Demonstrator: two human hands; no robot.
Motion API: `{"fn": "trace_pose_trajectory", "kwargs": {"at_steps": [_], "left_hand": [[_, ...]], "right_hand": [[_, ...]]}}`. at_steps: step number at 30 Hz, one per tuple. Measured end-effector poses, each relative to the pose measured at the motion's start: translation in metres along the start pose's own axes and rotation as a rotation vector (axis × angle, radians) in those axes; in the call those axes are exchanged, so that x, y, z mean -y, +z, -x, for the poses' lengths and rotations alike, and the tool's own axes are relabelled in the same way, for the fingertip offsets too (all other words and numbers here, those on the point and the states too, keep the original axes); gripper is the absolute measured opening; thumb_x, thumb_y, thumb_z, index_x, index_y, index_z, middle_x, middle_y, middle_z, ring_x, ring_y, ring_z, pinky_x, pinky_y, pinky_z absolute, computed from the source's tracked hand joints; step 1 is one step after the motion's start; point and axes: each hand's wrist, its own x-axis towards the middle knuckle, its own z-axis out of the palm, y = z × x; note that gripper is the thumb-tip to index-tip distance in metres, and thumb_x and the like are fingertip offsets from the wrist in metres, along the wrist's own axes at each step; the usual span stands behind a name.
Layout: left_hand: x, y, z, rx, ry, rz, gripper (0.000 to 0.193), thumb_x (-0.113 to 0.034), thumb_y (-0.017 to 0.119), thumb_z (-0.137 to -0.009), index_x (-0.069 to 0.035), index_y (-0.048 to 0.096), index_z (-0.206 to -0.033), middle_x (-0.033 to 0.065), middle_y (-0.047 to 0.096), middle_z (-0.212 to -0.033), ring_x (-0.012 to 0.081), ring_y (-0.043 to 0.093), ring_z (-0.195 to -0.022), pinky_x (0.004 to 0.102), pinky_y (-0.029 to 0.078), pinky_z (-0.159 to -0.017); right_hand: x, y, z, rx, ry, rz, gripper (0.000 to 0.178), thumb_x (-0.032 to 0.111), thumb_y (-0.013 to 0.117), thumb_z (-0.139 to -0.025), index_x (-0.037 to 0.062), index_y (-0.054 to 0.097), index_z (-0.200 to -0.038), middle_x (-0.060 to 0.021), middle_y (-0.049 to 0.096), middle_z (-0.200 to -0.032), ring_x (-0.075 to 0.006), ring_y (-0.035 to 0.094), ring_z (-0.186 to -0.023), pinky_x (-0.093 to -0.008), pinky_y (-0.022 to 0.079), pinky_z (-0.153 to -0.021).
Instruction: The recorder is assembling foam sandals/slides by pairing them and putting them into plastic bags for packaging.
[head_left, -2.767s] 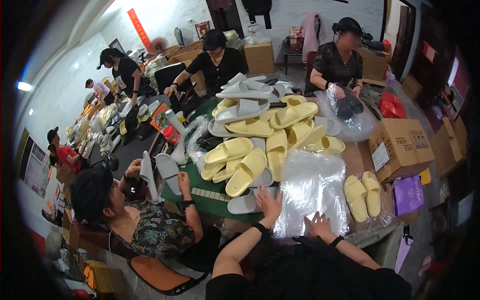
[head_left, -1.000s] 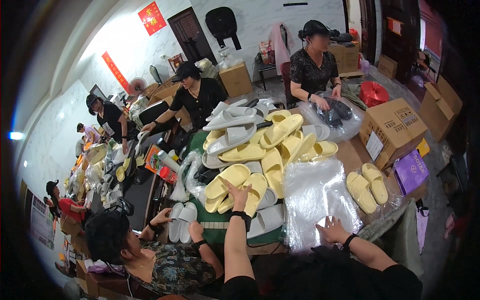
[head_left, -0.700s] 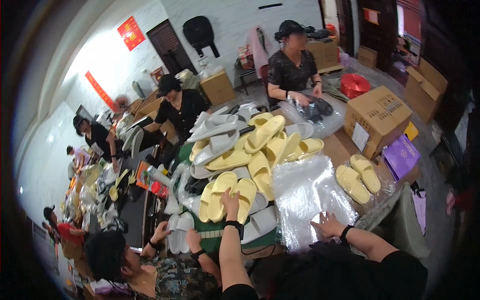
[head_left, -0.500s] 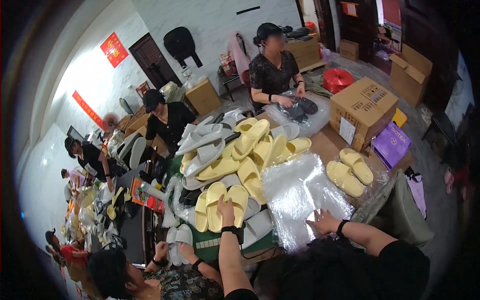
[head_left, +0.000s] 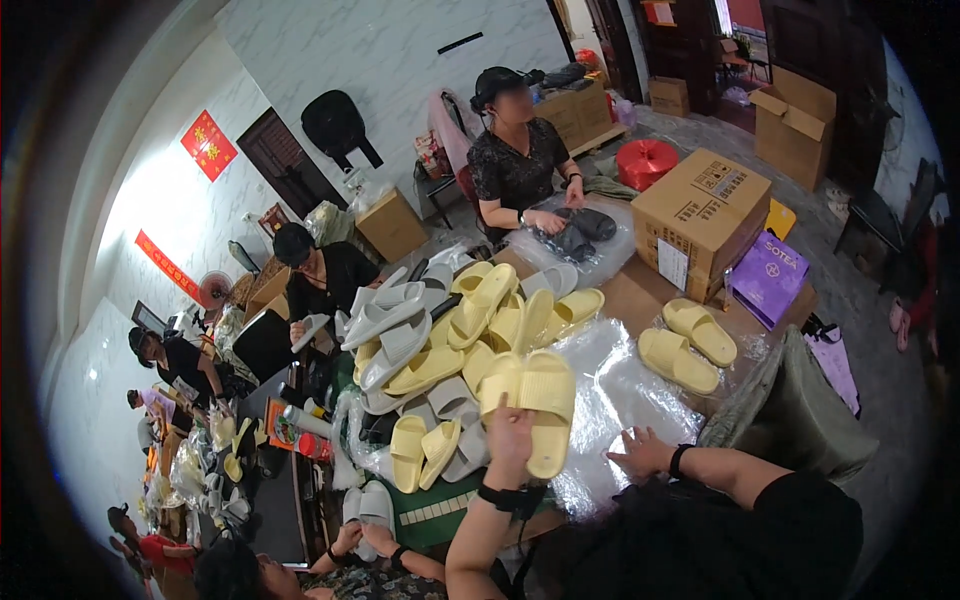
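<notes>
Left grip (head_left: pixel 511 432) pinches two yellow slippers (head_left: pixel 545 400), right grip (head_left: pixel 645 454) spread on one plastic stack (head_left: pixel 622 385).

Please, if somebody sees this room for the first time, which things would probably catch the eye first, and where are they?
Probably the heap of yellow and grey slippers in the middle of the table, with two yellow slippers held up before it in the left hand. Next, the shiny clear plastic under the right hand, and the bright red bundle beyond the cardboard box.
</notes>
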Motion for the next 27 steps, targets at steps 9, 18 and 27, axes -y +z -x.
{"fn": "trace_pose_trajectory", "kwargs": {"at_steps": [9,18,27], "left_hand": [[0.078,0.056,-0.012,-0.078,-0.002,0.180,0.055,-0.013,0.040,-0.090,-0.006,0.013,-0.138,0.0165,0.038,-0.118,0.0281,0.043,-0.108,0.0393,0.038,-0.095],[0.123,-0.007,-0.006,0.411,-0.546,-0.473,0.038,-0.027,0.046,-0.090,-0.001,0.046,-0.119,0.0102,0.053,-0.109,0.0219,0.055,-0.095,0.0267,0.046,-0.078],[0.107,0.042,0.065,0.749,-0.573,-0.845,0.063,-0.039,0.054,-0.087,0.005,0.035,-0.127,0.0111,0.046,-0.124,0.0176,0.043,-0.113,0.0289,0.034,-0.096]], "right_hand": [[-0.009,0.007,-0.013,0.073,-0.062,0.067,0.078,0.039,0.067,-0.071,0.0356,0.025,-0.137,-0.0269,0.017,-0.141,-0.0512,0.021,-0.125,-0.0641,0.020,-0.098],[-0.029,0.020,-0.033,0.010,-0.139,-0.003,0.073,0.049,0.062,-0.070,0.0351,0.029,-0.134,-0.0197,0.029,-0.137,-0.0471,0.035,-0.117,-0.0616,0.030,-0.092],[0.019,-0.113,-0.051,-0.442,-0.103,-1.186,0.030,0.026,0.052,-0.087,0.0033,0.059,-0.105,-0.0111,0.064,-0.091,-0.0178,0.061,-0.078,-0.0284,0.049,-0.070]]}}
